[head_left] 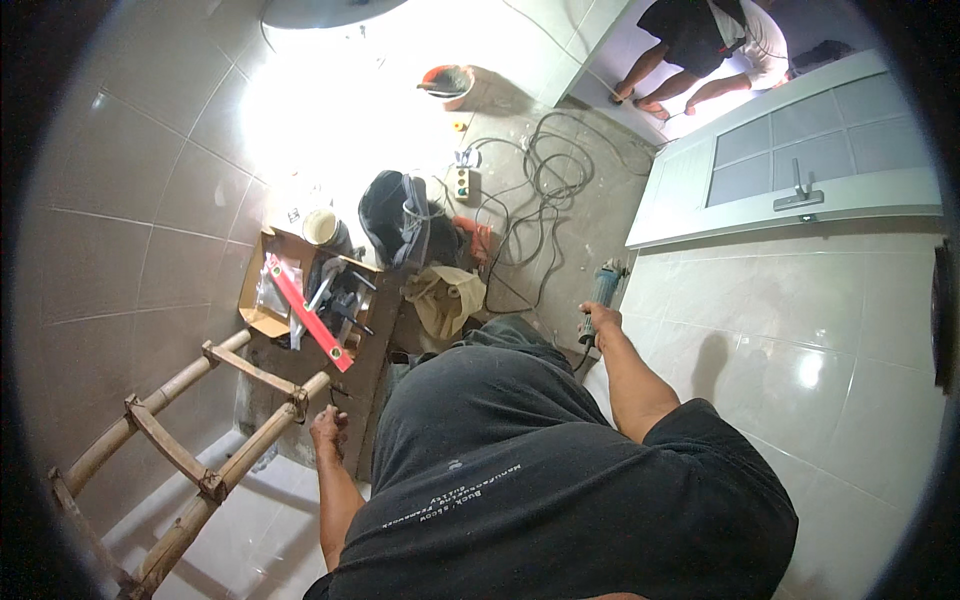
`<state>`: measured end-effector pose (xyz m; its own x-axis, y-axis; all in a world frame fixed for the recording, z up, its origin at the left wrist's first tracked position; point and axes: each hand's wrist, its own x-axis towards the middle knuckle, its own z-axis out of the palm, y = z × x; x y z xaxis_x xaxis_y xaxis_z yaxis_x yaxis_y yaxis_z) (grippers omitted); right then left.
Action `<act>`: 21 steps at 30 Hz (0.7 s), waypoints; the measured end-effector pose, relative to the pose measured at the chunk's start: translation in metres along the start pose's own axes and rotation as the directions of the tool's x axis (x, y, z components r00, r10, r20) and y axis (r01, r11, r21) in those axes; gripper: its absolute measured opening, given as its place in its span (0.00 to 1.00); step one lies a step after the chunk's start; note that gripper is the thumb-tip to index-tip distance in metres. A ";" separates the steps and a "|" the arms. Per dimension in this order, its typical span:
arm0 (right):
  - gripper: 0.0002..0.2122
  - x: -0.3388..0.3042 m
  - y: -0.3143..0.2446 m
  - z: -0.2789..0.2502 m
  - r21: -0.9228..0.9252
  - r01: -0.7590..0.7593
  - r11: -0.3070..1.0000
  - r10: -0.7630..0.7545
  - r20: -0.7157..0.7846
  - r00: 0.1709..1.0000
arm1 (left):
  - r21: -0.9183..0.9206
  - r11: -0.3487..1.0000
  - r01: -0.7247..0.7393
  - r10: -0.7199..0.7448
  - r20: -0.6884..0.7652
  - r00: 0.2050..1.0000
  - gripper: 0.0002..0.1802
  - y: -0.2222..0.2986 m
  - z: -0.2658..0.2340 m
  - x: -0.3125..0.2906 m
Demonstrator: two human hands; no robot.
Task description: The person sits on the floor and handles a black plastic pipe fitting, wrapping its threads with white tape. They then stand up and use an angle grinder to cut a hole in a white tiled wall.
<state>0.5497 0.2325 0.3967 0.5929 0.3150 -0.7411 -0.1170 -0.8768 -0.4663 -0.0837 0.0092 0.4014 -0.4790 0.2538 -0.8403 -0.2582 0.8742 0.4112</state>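
Note:
My right hand (600, 322) is wrapped round the grip of an angle grinder (605, 285), its teal body pointing away from me beside the white tiled wall. The grinder's dark cord hangs below my hand. Low on the left, my left hand (328, 428) is closed, its fingers curled in. A thin dark piece shows just above those fingers, too small to name. Closest to that hand is a bamboo ladder (262, 440), its poles lashed to the rungs.
Beyond the ladder, a cardboard box (262, 318) holds tools and a red spirit level (308, 312). A dark bag (385, 215), looped cables (545, 180), a power strip (462, 183) and an orange bucket (455, 98) lie ahead. Past the white door (680, 205), another person (705, 50) bends down.

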 end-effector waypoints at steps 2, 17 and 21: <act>0.20 -0.004 -0.005 0.000 -0.008 -0.005 1.000 0.005 -0.003 1.000 | 0.000 0.999 0.041 -0.041 -0.026 0.999 0.18 -0.004 -0.002 -0.005; 0.26 0.030 0.030 -0.028 -0.018 -0.050 0.999 0.050 -0.037 0.998 | 0.007 0.989 -0.145 0.145 0.011 0.989 0.20 0.000 0.036 0.004; 0.24 0.009 0.033 -0.007 -0.040 -0.097 0.994 0.096 -0.017 0.995 | 0.020 0.993 -0.116 0.117 -0.048 0.992 0.20 -0.039 0.001 0.006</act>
<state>0.5564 0.2042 0.3784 0.5927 0.2227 -0.7740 -0.1416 -0.9172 -0.3724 -0.0756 -0.0225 0.3800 -0.5459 0.3342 -0.7683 -0.1843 0.8467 0.4992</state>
